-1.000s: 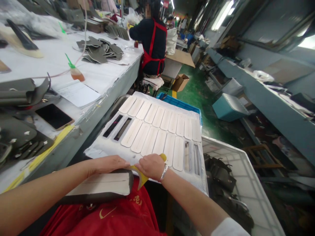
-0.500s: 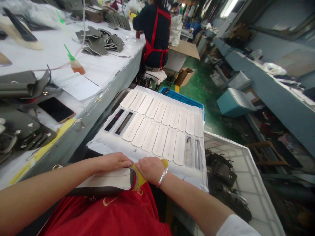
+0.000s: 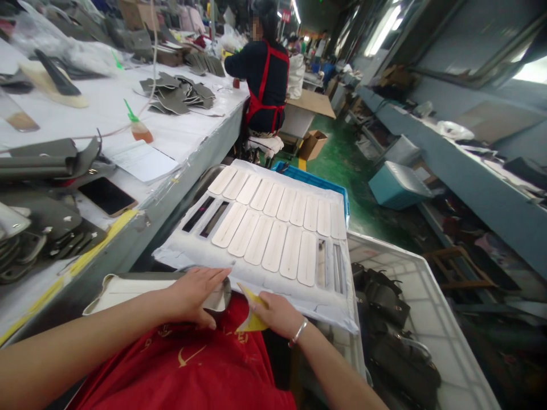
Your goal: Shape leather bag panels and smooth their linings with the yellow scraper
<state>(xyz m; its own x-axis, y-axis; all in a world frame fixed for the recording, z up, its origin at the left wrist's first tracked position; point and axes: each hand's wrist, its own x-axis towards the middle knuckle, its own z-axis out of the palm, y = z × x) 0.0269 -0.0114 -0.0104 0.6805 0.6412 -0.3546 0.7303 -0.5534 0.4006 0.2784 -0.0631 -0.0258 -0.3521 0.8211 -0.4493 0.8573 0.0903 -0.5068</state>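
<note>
Primary ref.: grey-white workpiece [image 3: 132,286] lies crosswise in front of the wearer, long axis approx. L–R. L grip [image 3: 194,290] is the nearer hand, set palm-down over the workpiece's R end, fingers extended, thumb spread twd the near edge. State: partly open; cannot tell if it pinches or only rests.

R grip [image 3: 280,313] is closed on yellow tool [image 3: 255,313], curved edge turned L. The tool is btwn the hands, just beside the workpiece's R end but apart from it; red garment [image 3: 222,364] shows in the gap. From R grip, the workpiece therefore lies to the L, past the tool, roughly level w/ it.

Clearance: no separate item seen in the gap; the L fingers over the R end are the closest obstruction to the tool. Board [image 3: 188,253] w/ two rows of white strips [image 3: 289,254] sits immed. beyond both hands and limits fwd room.

Surroundings: desk [image 3: 182,134] to the L, w/ phone [image 3: 106,195] and green-nozzle bottle [image 3: 142,132]. White crate [image 3: 431,270] w/ dark goods [image 3: 388,313] to the R. Co-worker [image 3: 267,85] seated at the desk, well apart
</note>
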